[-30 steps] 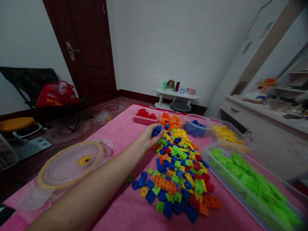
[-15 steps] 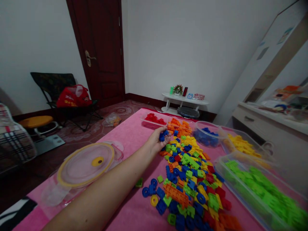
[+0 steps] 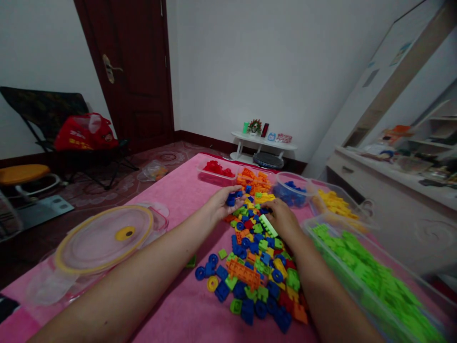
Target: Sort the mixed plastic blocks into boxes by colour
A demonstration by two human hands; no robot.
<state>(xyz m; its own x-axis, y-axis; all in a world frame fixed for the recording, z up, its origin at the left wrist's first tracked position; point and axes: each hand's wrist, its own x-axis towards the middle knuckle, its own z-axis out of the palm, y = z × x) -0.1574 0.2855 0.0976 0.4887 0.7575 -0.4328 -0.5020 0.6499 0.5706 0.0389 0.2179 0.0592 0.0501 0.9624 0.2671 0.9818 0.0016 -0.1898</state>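
Observation:
My left hand (image 3: 222,204) is closed around several small blue toy bricks (image 3: 234,197), its palm turned partly up at the far left edge of a mixed brick pile (image 3: 255,245). Across from it, my right hand (image 3: 283,218) reaches into the pile with curled fingers; whatever lies under the fingertips is hidden. A long light green brick (image 3: 268,226) lies right beside its thumb side. Wheels and bricks in blue, green, yellow, orange and red make up the pile, including a long orange brick (image 3: 244,274) nearer me.
Clear tubs around the pile hold sorted bricks: red tub (image 3: 216,179), orange bricks (image 3: 254,179), blue tub (image 3: 294,194), yellow bricks (image 3: 335,205), green tub (image 3: 357,271). A round yellow-rimmed lid (image 3: 103,238) lies to the left on the pink cloth (image 3: 178,190).
My right hand has come into view and reached into the pile. My left hand still holds blue bricks at the pile's edge. The view has turned slightly right.

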